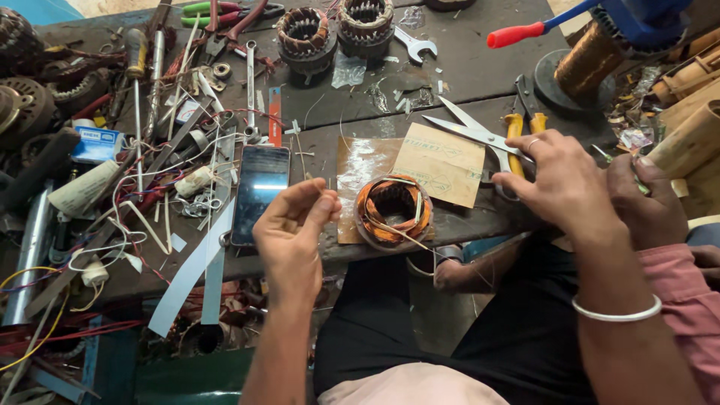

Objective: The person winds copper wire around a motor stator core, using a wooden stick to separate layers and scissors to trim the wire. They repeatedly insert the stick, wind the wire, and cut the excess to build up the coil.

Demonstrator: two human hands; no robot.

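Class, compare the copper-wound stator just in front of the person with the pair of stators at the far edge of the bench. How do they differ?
The near stator rests on brown paper sheets; the far stators sit on the bare bench. The near stator's windings look bright orange, the far stators' duller brown. The near stator lies between the left hand and the right hand; the far stators lie beyond both hands. All are round, hollow and face upward.

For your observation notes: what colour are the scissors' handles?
Yellow-orange, under the right hand; the scissors show in the head view.
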